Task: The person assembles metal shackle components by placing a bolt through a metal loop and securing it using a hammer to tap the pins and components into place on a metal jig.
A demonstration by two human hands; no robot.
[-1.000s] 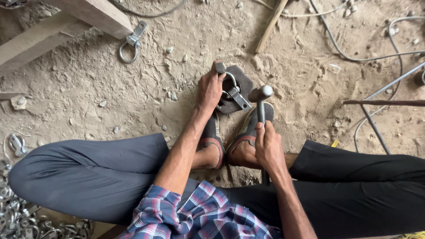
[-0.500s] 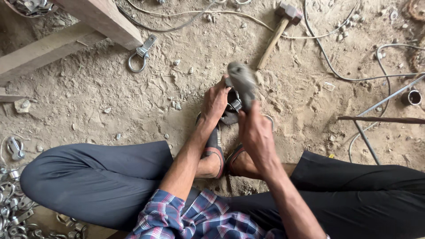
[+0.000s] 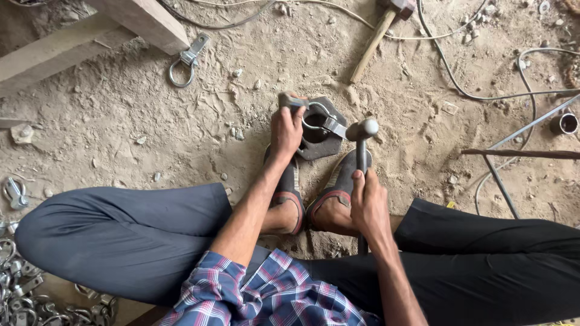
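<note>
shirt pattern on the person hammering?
Plaid shirt in blue, red and white checks, sleeves rolled up. Head view, bottom centre, shows it best.

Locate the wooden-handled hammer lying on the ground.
In the head view, the wooden-handled hammer lies top centre on the sandy ground, beyond the dark metal block.

Seated on a sandy floor point(image 3: 151, 133) with both sandalled feet drawn in, the person presses the left hand point(image 3: 286, 130) down on a metal ring clamp point(image 3: 320, 122) that lies across a dark hexagonal iron block point(image 3: 323, 145), the fingers closed over a short tool at the block's far edge. The right hand point(image 3: 370, 202) grips the handle of a steel hammer point(image 3: 361, 136), whose head sits just beside the clamp's flat tab. A second, wooden-handled hammer point(image 3: 377, 36) lies well beyond, a similar ring clamp point(image 3: 186, 62) rests near a timber beam point(image 3: 90, 36), and more clamps point(image 3: 24, 290) are piled by the left knee.
</note>
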